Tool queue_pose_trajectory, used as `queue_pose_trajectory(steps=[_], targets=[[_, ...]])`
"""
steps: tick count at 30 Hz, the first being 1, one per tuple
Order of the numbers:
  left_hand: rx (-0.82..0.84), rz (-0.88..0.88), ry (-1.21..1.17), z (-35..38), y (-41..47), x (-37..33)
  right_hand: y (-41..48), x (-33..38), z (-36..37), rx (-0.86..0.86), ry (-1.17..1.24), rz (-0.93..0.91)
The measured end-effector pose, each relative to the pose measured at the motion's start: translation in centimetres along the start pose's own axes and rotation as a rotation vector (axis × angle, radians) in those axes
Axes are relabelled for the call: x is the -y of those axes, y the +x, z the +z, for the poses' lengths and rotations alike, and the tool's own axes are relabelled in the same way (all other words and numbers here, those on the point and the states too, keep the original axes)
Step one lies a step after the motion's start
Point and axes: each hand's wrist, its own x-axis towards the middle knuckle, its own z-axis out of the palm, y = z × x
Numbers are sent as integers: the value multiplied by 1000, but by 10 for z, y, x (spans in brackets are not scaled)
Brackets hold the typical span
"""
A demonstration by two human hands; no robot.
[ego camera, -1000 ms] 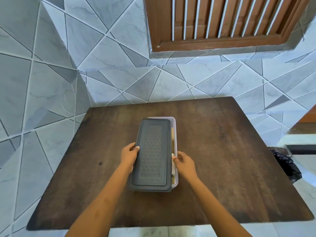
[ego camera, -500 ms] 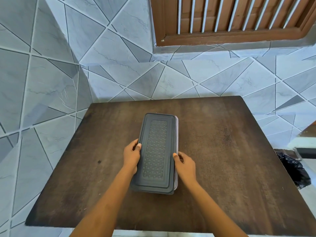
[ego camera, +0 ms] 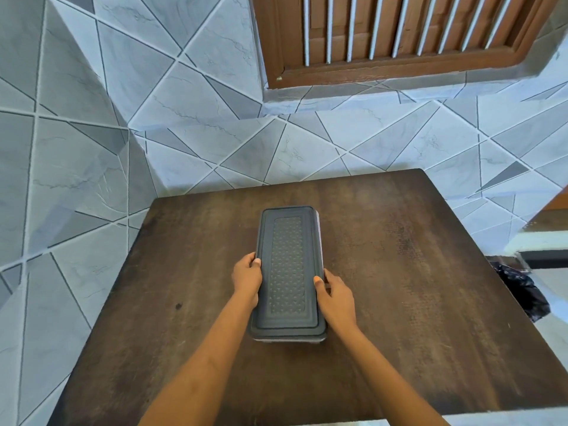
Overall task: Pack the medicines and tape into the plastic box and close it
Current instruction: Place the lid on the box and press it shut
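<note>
A long plastic box lies lengthwise in the middle of the dark wooden table (ego camera: pixel 415 272). Its dark grey lid (ego camera: pixel 287 269), with a dotted centre panel, sits squarely over it. Only thin strips of the clear box wall (ego camera: pixel 319 238) show along the right side and at the near end. My left hand (ego camera: pixel 247 276) grips the lid's left edge, thumb on top. My right hand (ego camera: pixel 336 292) grips the right edge, thumb resting on the lid. The medicines and tape are hidden under the lid.
Grey tiled walls (ego camera: pixel 92 164) rise right behind and to the left of the table. A brown wooden window frame (ego camera: pixel 384 41) is above. A black plastic bag (ego camera: pixel 519 290) lies on the floor off the table's right edge.
The lid was offset to the left, leaving the box's right side uncovered; it has slid right and now covers the box. Both hands stayed on the long edges.
</note>
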Motion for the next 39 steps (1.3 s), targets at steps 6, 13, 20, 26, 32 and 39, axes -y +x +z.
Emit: queue_pose_trajectory(steps=[6, 13, 20, 26, 32, 39], targets=[[67, 97, 145, -7, 2, 1, 6, 0, 8, -104, 186, 105], [195, -57, 89, -19, 26, 1, 15, -1, 16, -173, 459, 250], [247, -137, -34, -24, 27, -1, 15, -2, 20, -207, 508, 308], [135, 77, 166, -30, -5, 25, -12, -5, 20, -190, 209, 154], [30, 209, 318, -29, -36, 48, -25, -7, 21, -203, 25, 104], [-55, 388, 521, -27, -37, 48, -27, -9, 21, -246, -120, 21]])
